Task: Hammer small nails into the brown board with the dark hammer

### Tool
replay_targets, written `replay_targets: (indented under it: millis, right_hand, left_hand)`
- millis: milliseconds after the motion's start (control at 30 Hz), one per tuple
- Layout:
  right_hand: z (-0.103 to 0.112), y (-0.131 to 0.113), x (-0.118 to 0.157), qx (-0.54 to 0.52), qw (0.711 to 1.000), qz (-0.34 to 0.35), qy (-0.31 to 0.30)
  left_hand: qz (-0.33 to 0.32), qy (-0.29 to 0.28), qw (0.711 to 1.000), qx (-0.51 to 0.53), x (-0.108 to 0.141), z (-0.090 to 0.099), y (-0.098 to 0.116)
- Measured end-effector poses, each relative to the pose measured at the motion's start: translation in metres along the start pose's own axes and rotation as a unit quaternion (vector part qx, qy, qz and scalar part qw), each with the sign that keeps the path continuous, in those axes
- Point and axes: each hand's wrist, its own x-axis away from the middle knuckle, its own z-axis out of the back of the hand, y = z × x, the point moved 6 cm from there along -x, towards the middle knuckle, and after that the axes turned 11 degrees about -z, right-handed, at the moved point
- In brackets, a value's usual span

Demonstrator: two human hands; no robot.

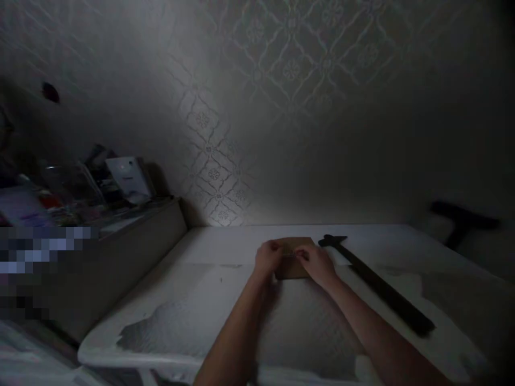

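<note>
No legible writing. Left hand (267, 258), right hand (317, 264) rest on flat brown card-like rectangle (293, 262); finger grip unclear. Long dark T-shaped tool (378, 287) at 3 o'clock on pale worktop (193, 300).

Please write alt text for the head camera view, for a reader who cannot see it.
In dim light, a person's left hand and right hand rest on a small brown board on a white table. A long dark T-shaped tool lies to its right, before a patterned wall.
</note>
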Motion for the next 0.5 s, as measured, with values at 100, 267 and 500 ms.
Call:
replay_targets:
  millis: [100, 267, 500]
  right_hand:
    - [-0.0016, 0.0009, -0.0007, 0.005, 1.000, 0.001, -0.004]
    - [-0.0021, 0.0041, -0.0010, 0.012, 1.000, -0.008, 0.005]
    - [-0.0052, 0.0004, 0.0004, 0.062, 0.998, 0.026, -0.005]
  left_hand:
    - [0.009, 0.002, 1.000, -0.007, 0.0011, 0.0012, 0.0010]
    - [0.006, 0.004, 1.000, -0.015, 0.0003, 0.0006, 0.0002]
    - [-0.009, -0.001, 1.000, -0.028, 0.0010, 0.0002, 0.0032]
